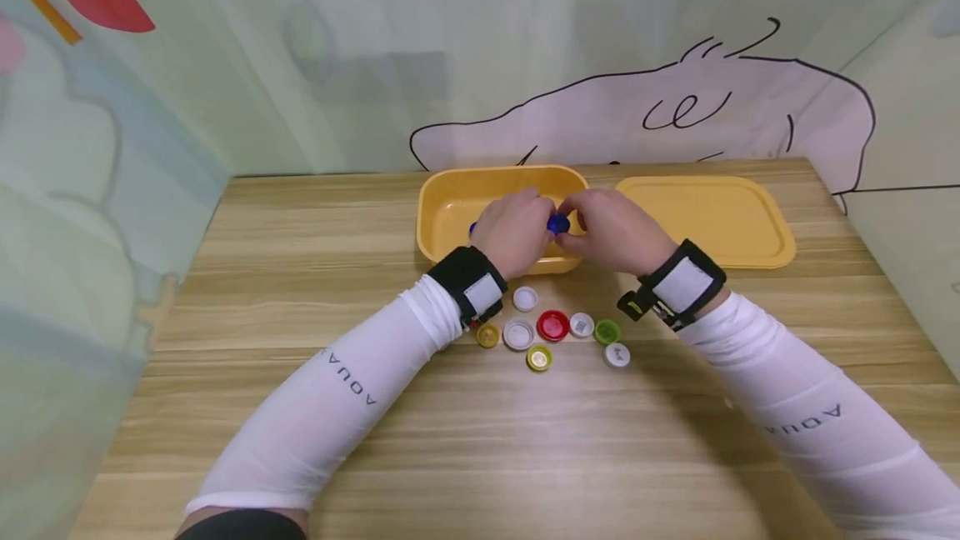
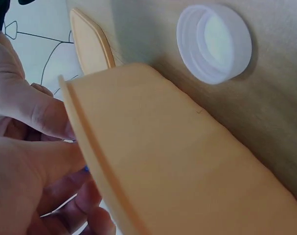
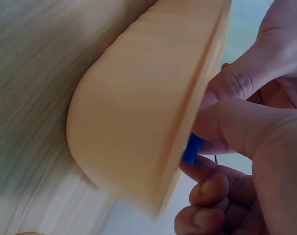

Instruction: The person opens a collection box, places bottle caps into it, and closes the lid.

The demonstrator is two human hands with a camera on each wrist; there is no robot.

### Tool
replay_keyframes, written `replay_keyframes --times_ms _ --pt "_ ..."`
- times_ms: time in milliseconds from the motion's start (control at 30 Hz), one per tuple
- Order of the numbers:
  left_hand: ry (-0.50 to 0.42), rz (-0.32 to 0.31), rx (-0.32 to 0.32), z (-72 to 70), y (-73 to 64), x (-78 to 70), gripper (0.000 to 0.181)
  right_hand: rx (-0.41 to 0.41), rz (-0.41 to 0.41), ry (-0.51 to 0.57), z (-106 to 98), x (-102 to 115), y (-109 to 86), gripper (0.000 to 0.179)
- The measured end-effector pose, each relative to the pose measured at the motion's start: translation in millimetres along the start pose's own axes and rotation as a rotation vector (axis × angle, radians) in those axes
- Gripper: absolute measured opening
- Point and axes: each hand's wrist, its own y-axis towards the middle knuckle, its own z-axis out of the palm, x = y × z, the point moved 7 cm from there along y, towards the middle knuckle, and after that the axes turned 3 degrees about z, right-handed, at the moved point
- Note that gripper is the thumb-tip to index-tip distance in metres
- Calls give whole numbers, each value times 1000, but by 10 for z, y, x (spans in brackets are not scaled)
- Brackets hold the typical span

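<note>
Over the yellow plastic tub, both hands meet at a small blue bottle cap. My right hand pinches it between thumb and fingers, and the right wrist view shows a blue edge under that thumb. My left hand is close against it from the left, thumb and curled fingers together, with a speck of blue between them. Another blue piece shows just left of the left hand, mostly hidden by it. The tub's wall blocks much of the fingertips in both wrist views.
Loose bottle caps lie in front of the tub, including a red cap, a green cap, a yellow cap and a white cap. A yellow lid rests flat at the right, near the wall.
</note>
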Motion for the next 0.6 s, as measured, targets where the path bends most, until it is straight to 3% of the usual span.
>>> replay_keyframes --times_ms 300,600 --pt "41 1 25 88 78 16 28 19 80 -21 55 -104 44 38" --pt "43 1 15 27 -54 -48 43 -9 51 -41 -57 -38 -119 37"
